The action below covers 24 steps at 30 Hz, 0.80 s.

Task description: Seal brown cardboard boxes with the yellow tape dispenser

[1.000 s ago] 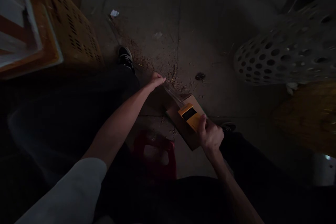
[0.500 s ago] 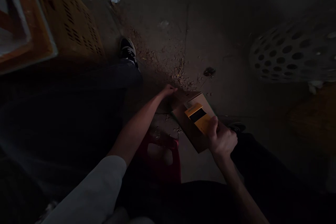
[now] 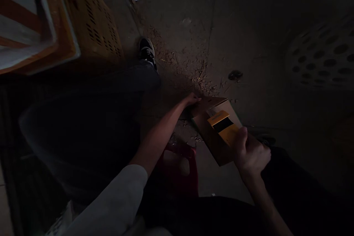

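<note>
A flat brown cardboard box (image 3: 212, 134) lies tilted across my lap area, with a flap raised along its upper edge. On it is a yellow packet with a black window (image 3: 222, 125). My left hand (image 3: 192, 99) pinches the far corner of the cardboard at the flap. My right hand (image 3: 250, 153) grips the box's near right end, with the thumb pressed next to the yellow packet. The box's underside is hidden.
A red plastic stool (image 3: 179, 171) stands below the box, between my dark-trousered legs. A black sneaker (image 3: 147, 52) rests on the dirt-strewn concrete floor (image 3: 249, 37). A yellow perforated crate (image 3: 94, 18) stands upper left, and a perforated grey drum (image 3: 323, 55) at right.
The view has swung, shifting everything rightward in the frame. My left hand has moved from the clear film strip onto the cardboard's far corner, and the box has turned slightly.
</note>
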Available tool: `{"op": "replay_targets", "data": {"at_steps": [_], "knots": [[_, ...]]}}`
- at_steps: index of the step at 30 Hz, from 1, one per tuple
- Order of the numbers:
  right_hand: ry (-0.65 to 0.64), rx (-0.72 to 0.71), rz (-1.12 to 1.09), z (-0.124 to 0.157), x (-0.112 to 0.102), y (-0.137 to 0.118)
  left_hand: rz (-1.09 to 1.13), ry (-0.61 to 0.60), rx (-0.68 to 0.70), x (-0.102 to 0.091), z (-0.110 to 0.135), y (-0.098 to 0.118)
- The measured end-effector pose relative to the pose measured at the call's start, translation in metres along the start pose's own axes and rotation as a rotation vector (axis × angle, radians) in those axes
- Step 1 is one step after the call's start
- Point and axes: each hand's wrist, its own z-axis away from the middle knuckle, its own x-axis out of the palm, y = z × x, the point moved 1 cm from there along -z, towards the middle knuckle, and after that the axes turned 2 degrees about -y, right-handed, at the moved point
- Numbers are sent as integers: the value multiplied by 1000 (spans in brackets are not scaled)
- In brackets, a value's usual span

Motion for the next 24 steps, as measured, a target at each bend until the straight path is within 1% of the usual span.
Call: {"op": "replay_targets", "data": {"at_steps": [5,10,15,19,21,24], "knots": [[4,-2,-27,0,0,1,-43,-36,-81,-5,-2,8],[13,6,-26,-1,0,0,-53,-45,-107,-1,-3,14],[2,22,-7,-1,0,0,-13,-30,-65,-5,8,9],[-15,21,-22,-2,-1,1,116,-47,-32,-9,18,4],[-9,15,-29,-2,-1,1,173,-48,-11,-9,20,3],[9,10,-31,-2,-3,-1,211,-5,29,-8,16,5]]}}
